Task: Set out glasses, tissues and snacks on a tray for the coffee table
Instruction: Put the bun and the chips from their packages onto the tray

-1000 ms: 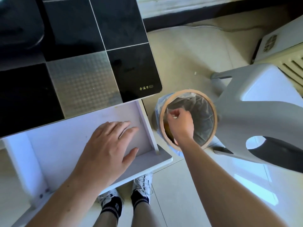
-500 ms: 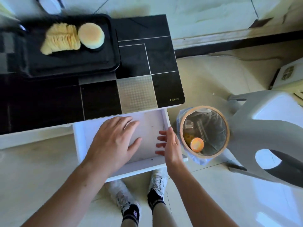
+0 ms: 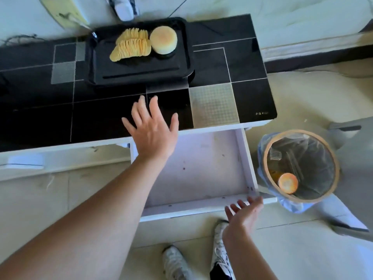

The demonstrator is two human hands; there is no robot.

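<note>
A black tray (image 3: 141, 73) sits on the dark glass coffee table (image 3: 212, 65). On the tray lie a fan of yellow crisps (image 3: 131, 47) and a round pale cake (image 3: 163, 40). My left hand (image 3: 151, 130) hovers with spread fingers over the table's front edge, above the back of an open white drawer (image 3: 201, 168). The drawer holds nothing. My right hand (image 3: 244, 215) is open, palm up, with its fingertips at the drawer's front right corner. No glasses are in sight.
A lined waste bin (image 3: 331, 178) with a wooden rim stands right of the drawer, with an orange lid (image 3: 287, 183) and wrappers inside. A grey plastic stool (image 3: 355, 188) is beside it. A pale yellow box (image 3: 64, 11) stands beyond the table. My feet are below the drawer.
My left hand lifted out of the drawer and moved up over the table edge. My right hand left the bin and dropped to the drawer's front corner. The view tilted up.
</note>
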